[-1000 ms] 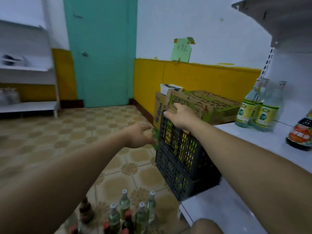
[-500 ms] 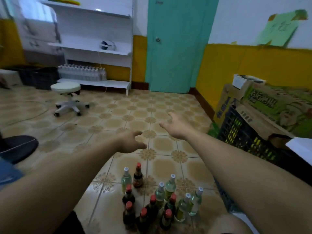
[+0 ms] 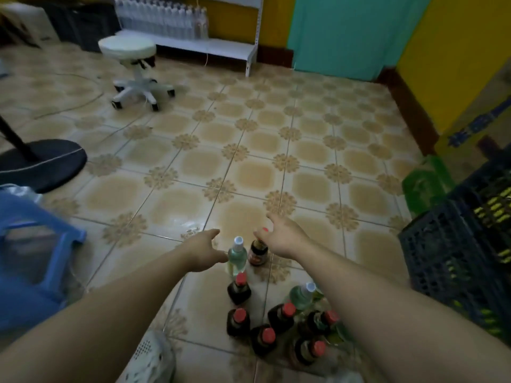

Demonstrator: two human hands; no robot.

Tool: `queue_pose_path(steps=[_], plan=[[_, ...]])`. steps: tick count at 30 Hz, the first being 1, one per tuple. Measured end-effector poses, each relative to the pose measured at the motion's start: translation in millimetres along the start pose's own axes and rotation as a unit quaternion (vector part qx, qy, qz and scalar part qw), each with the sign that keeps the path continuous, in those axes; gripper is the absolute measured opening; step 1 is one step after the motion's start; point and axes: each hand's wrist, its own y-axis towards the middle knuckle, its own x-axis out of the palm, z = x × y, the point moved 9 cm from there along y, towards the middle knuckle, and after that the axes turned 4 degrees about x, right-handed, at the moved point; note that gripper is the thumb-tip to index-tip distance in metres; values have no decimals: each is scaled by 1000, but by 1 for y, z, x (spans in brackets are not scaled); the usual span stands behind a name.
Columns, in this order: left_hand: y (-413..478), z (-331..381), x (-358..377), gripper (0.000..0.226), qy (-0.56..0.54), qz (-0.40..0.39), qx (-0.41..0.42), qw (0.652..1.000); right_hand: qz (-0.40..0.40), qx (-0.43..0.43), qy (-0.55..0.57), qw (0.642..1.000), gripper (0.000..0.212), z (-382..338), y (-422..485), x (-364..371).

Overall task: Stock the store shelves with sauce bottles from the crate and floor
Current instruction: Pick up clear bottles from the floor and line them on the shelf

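Observation:
Several sauce bottles [image 3: 279,324] stand clustered on the tiled floor, dark ones with red caps and pale green ones with white caps. At the far end of the cluster, a pale bottle [image 3: 237,257] and a dark red-capped bottle [image 3: 257,252] stand side by side. My left hand [image 3: 204,248] is open, its fingers just left of the pale bottle. My right hand [image 3: 283,237] hovers over the dark bottle with spread fingers around its red cap. The dark plastic crate [image 3: 453,244] stands at the right edge.
A white wheeled stool [image 3: 132,64] and a low white shelf [image 3: 207,48] with clear bottles are at the far side. A black fan base [image 3: 41,163] and a blue plastic stool [image 3: 33,244] are on the left. A green bag [image 3: 425,183] lies by the crate.
My view has swung left and down from the crate and shelf to the floor. Both hands have dropped from mid-air to the two far bottles.

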Motion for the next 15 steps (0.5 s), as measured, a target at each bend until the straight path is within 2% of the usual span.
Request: queue_pose_path(steps=[8,12,15], plan=[[115,-72,81,85,-37,-56,-53,996,-79,10,-5,997,73,26,113,113],[150,-100,118,86,-68,-71,-82,992,-104,12,34,994,46,29,147,150],[160,-109,140,85,-87,-87,-88,988,-83,-1,73,994,31,27,158,160]])
